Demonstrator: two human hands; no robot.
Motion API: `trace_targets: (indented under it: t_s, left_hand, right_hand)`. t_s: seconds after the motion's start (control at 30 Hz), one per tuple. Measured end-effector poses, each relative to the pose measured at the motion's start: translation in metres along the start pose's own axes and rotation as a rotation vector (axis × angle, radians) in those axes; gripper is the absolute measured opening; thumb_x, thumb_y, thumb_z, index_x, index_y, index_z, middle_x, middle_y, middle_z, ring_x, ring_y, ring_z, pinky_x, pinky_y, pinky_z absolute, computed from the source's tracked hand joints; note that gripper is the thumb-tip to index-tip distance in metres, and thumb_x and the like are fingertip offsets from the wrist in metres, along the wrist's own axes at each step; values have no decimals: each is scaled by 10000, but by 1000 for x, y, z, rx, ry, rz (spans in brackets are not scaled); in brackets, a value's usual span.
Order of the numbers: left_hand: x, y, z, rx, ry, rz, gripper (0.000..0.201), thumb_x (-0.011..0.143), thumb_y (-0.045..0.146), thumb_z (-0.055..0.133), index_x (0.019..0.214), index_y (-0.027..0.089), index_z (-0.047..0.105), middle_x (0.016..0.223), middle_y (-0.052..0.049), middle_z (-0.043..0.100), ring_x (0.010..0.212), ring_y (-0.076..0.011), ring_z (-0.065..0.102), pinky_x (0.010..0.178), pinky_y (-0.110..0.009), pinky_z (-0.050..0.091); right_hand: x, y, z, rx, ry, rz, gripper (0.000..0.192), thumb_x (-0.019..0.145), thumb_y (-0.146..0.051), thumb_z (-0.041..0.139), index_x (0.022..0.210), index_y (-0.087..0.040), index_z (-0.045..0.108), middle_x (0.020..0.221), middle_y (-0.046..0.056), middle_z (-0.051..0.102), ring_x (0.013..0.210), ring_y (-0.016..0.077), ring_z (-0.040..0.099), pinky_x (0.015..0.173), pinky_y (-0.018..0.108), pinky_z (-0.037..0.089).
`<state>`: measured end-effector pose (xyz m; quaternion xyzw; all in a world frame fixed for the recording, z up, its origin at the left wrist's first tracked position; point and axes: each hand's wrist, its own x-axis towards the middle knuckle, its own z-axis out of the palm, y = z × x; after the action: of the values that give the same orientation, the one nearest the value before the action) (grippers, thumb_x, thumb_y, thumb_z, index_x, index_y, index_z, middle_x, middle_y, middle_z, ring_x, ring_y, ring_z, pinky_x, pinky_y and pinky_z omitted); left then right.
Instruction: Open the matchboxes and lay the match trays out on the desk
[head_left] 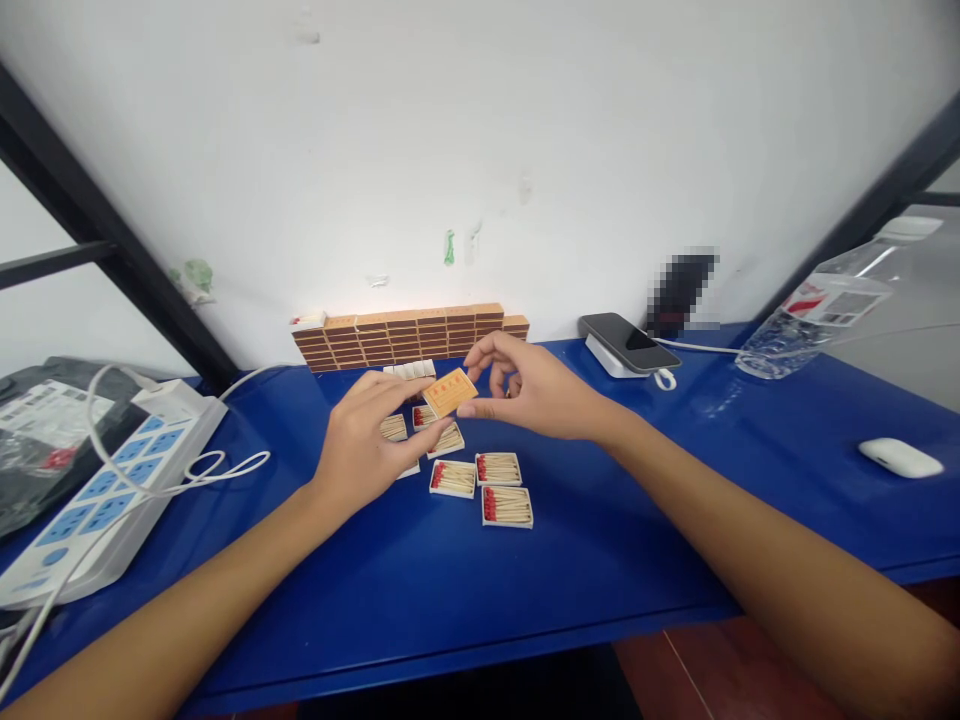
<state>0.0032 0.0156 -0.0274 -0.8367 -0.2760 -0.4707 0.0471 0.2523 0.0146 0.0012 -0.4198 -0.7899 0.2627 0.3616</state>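
Two hands meet on one orange matchbox (450, 392), and we've got it lifted above the blue desk (570, 570). Our left hand (365, 440) pinches its near-left end, our right hand (529, 392) takes the far-right end at three o'clock, so both grips are narrow and on the box. Its long axis runs left to right, tilted slightly up. Open trays of matches (498, 487) lie just below at six o'clock; the stacked boxes (409, 338) sit at twelve against the wall.
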Motion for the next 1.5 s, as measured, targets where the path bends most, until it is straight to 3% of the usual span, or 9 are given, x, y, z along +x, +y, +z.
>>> trace_targets:
  t_s: [0.1, 0.2, 0.43, 0.6, 0.73, 0.87, 1.03, 1.27, 1.5]
  left_hand:
    - [0, 0, -1, 6, 41, -41, 325, 879, 290, 820, 1186, 206, 757, 1024, -64, 780, 920, -211, 696, 827, -368, 592]
    - [0, -1, -2, 5, 38, -51, 327, 882, 287, 813, 1196, 211, 758, 1018, -56, 774, 914, -204, 698, 818, -356, 595]
    - [-4, -7, 1, 20, -74, -53, 436, 889, 393, 817, 1278, 222, 720, 1103, -82, 771, 975, -235, 718, 846, -385, 595]
    - [-6, -11, 3, 55, -172, -83, 442, 893, 463, 802, 1248, 222, 695, 1161, -71, 773, 1043, -263, 718, 904, -423, 580]
    - [-6, -12, 1, 56, -156, -134, 376, 915, 470, 774, 1167, 197, 711, 1098, -71, 763, 980, -249, 717, 872, -403, 577]
    - [-3, -9, 4, 23, -202, -75, 345, 944, 434, 750, 1197, 203, 705, 1117, -75, 754, 1031, -251, 674, 890, -399, 551]
    - [3, 5, 20, -36, -265, -32, 368, 947, 412, 748, 1253, 210, 708, 1137, -78, 725, 1057, -256, 630, 934, -438, 511]
    - [4, 10, 34, -41, -455, -39, 340, 1018, 331, 655, 1339, 220, 681, 1248, -91, 719, 1158, -281, 599, 993, -479, 447]
    - [1, 10, 36, -34, -508, -15, 327, 1018, 273, 655, 1334, 193, 682, 1278, -97, 740, 1181, -295, 596, 972, -503, 425]
  right_hand:
    - [1, -2, 6, 114, -8, 15, 390, 802, -467, 856, 998, -208, 641, 950, 25, 689, 691, 129, 569, 584, 289, 427]
    - [0, -3, 11, 175, -45, 0, 339, 839, -461, 820, 998, -208, 659, 894, 14, 687, 681, 126, 565, 566, 279, 425]
    - [-1, 5, 3, 79, -59, -80, 543, 819, -411, 845, 1290, -264, 618, 1238, 68, 661, 804, 155, 628, 605, 299, 492]
    - [0, 4, -11, -132, -87, -134, 360, 847, -407, 823, 1145, -239, 712, 998, 41, 688, 804, 176, 626, 684, 320, 495]
    - [1, 10, -37, -245, -21, -64, 356, 834, -418, 818, 1126, -233, 731, 1016, 55, 710, 795, 198, 638, 734, 365, 514]
    - [3, 37, -68, -432, 203, 47, 383, 808, -428, 813, 1119, -215, 745, 1155, 93, 711, 827, 227, 652, 810, 416, 527]
    - [4, 75, -90, -644, 183, 267, 413, 785, -440, 810, 1094, -171, 755, 1094, 122, 738, 861, 269, 667, 792, 425, 523]
    - [7, 89, -80, -616, 138, 289, 353, 808, -429, 785, 1053, -178, 750, 1105, 121, 753, 916, 283, 685, 814, 427, 539]
    - [16, 71, -53, -470, 192, 167, 369, 814, -430, 785, 1076, -174, 742, 1138, 116, 752, 851, 241, 672, 794, 399, 534]
